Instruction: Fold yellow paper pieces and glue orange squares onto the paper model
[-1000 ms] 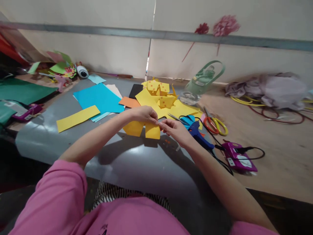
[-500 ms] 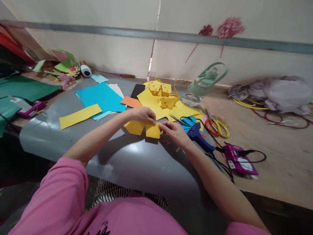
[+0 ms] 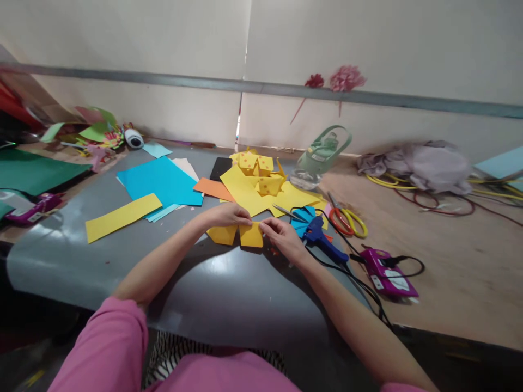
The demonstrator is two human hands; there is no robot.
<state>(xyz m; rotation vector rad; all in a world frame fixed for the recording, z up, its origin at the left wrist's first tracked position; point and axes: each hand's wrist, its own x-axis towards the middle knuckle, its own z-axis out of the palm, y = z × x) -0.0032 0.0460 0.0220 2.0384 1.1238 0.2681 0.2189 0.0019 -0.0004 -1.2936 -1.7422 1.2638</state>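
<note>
A notched yellow paper piece [image 3: 250, 235] hangs between my hands above the grey mat, its flaps pointing toward me. My left hand [image 3: 229, 214] pinches its upper edge near the middle, fingers closed. At its right corner, the fingertips of my right hand [image 3: 280, 233] are pressed together on the paper. Just beyond lie yellow sheets [image 3: 243, 190] and a spotted yellow paper construction [image 3: 255, 163]. A blue glue gun [image 3: 327, 239] rests to the right of my right hand, beside blue paper pieces [image 3: 300, 222].
Orange-and-yellow scissors [image 3: 347, 220], a purple power strip [image 3: 390, 275] and black cables are on the right. A green-handled bottle [image 3: 318, 158] stands behind. Blue sheets [image 3: 161, 182], a yellow strip [image 3: 122, 218], orange paper [image 3: 213, 189] and a black phone-like object [image 3: 220, 169] lie left of centre.
The camera view has shifted, so the table appears lower and further left. Both hands still pinch the yellow piece, which now looks slightly flatter against the mat.
</note>
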